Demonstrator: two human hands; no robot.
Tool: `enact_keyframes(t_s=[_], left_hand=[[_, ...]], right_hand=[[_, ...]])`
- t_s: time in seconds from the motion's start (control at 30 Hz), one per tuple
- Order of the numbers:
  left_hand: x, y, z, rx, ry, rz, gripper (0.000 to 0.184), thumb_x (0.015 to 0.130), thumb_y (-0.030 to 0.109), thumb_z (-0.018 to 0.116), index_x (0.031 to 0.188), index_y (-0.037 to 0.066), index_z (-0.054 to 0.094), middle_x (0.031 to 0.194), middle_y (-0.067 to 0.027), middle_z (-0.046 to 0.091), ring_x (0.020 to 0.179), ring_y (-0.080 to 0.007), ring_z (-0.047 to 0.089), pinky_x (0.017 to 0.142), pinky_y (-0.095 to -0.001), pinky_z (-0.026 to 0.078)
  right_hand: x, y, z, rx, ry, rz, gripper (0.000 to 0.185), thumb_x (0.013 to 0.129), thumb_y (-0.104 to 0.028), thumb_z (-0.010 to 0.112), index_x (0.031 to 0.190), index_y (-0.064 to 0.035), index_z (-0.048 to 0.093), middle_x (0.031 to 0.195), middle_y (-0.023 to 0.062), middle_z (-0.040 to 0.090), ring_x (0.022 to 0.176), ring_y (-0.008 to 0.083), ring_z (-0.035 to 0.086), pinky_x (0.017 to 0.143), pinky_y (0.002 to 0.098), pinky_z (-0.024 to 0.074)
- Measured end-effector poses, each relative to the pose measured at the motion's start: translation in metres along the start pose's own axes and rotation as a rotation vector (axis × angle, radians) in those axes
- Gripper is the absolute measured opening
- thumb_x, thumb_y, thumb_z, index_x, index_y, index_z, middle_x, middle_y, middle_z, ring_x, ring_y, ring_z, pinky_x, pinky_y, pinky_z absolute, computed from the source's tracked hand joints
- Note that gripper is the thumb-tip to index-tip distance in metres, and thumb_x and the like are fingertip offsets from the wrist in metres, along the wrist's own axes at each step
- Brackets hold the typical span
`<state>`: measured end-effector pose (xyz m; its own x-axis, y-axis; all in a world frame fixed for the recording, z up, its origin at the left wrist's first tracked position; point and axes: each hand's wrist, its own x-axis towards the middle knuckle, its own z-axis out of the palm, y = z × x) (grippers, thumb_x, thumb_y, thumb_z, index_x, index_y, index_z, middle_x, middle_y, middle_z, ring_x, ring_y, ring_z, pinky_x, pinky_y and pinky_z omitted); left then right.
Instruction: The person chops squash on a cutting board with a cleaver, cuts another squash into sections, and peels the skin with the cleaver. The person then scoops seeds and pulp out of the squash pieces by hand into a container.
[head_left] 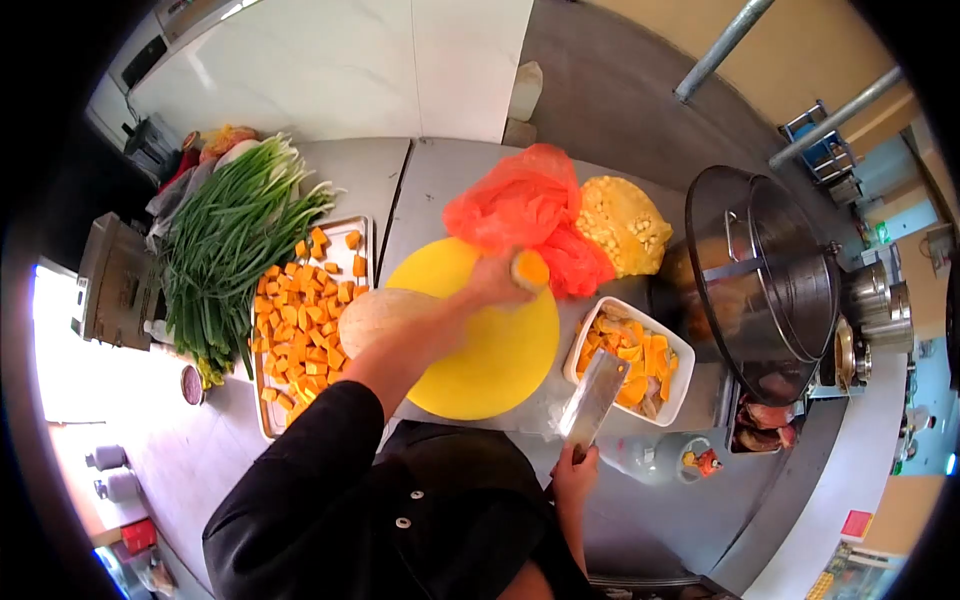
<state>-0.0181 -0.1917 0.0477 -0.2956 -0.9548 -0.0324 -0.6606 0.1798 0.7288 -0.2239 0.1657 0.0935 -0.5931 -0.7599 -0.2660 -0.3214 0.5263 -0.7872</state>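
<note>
My left hand (492,281) is blurred and closed around a squash piece (530,270) with an orange cut face, held above the round yellow cutting board (500,370). A large pale squash (385,318) lies at the board's left side, partly hidden behind my left forearm. Low on the right, my right hand (575,474) grips a cleaver (597,395) by its handle. The blade points up and overlaps the edge of a white tub (678,385) of orange peelings (640,350). To the left, a metal tray (364,232) holds many orange squash cubes (312,325).
Green onions (235,215) lie at the far left. A red plastic bag (525,205) and a yellow bag of pale pieces (622,225) sit behind the board. At right stand a large dark pot (765,270) and a tray of meat (765,425).
</note>
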Motion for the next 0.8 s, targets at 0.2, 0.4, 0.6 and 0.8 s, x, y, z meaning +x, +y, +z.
enact_keyframes(t_s=[0.2,0.4,0.6,0.8], left_hand=[[0.002,-0.029,-0.036,0.485,-0.047,-0.037,0.113,0.058,0.056,0.088,0.151,0.012,0.04,0.132,-0.017,0.064,0.127,-0.0358,0.058,0.108,-0.0605,0.038],[-0.026,-0.051,-0.144,0.221,-0.386,-0.136,0.099,0.073,0.061,0.082,0.15,0.01,0.048,0.146,-0.0193,0.056,0.133,-0.0376,0.055,0.111,-0.0399,0.044],[-0.169,-0.118,-0.211,0.079,-0.392,-0.265,0.122,0.063,0.046,0.095,0.16,0.013,0.029,0.151,-0.0232,0.048,0.139,-0.0368,0.049,0.117,-0.0445,0.038],[-0.212,-0.087,-0.182,-0.023,-0.054,-0.202,0.119,0.057,0.045,0.095,0.154,0.008,0.038,0.142,-0.0261,0.051,0.132,-0.041,0.052,0.112,-0.0466,0.044]], right_hand=[[0.01,0.017,0.014,0.074,-0.069,-0.052,0.03,0.097,-0.025,0.067,0.098,-0.0013,0.05,0.057,0.007,0.056,0.046,0.0161,0.058,0.043,0.0339,0.0447],[0.026,0.016,0.021,-0.053,-0.211,-0.2,0.029,0.096,-0.025,0.068,0.093,-0.0017,0.05,0.063,0.0083,0.058,0.048,0.0165,0.057,0.047,0.0347,0.044],[0.022,-0.026,0.029,-0.186,-0.281,-0.251,0.031,0.093,-0.024,0.07,0.089,-0.0019,0.048,0.064,0.0124,0.055,0.058,0.0244,0.057,0.057,0.0423,0.0444],[0.02,-0.048,0.049,-0.186,-0.379,-0.35,0.031,0.093,-0.023,0.07,0.09,-0.0014,0.047,0.064,0.0156,0.055,0.057,0.0352,0.056,0.057,0.0469,0.0439]])
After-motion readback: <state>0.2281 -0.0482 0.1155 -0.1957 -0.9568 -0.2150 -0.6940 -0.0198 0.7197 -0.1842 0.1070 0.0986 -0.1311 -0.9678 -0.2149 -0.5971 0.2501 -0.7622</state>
